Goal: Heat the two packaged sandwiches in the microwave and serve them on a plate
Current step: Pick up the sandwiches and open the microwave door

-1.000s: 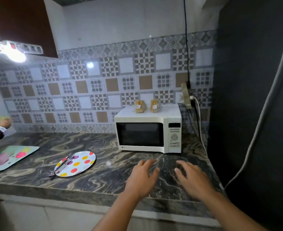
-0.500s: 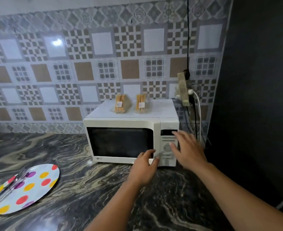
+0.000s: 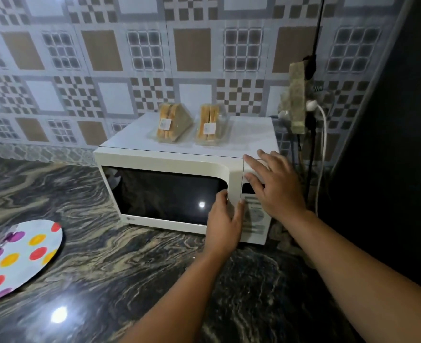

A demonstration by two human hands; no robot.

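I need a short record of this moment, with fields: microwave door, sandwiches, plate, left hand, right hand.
microwave door: shut, on the white microwave
sandwiches: two packaged sandwiches, side by side on top of the microwave, wrapped
plate: spotted plate on the counter, left of the microwave, no sandwich on it
left hand: left hand at the door's right edge, fingers on it
right hand: right hand spread flat over the control panel and top right corner

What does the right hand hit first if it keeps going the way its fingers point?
The right hand points up-left at the microwave; its fingers seem already on the top right corner above the control panel. Depth unclear, so contact is likely, not certain.
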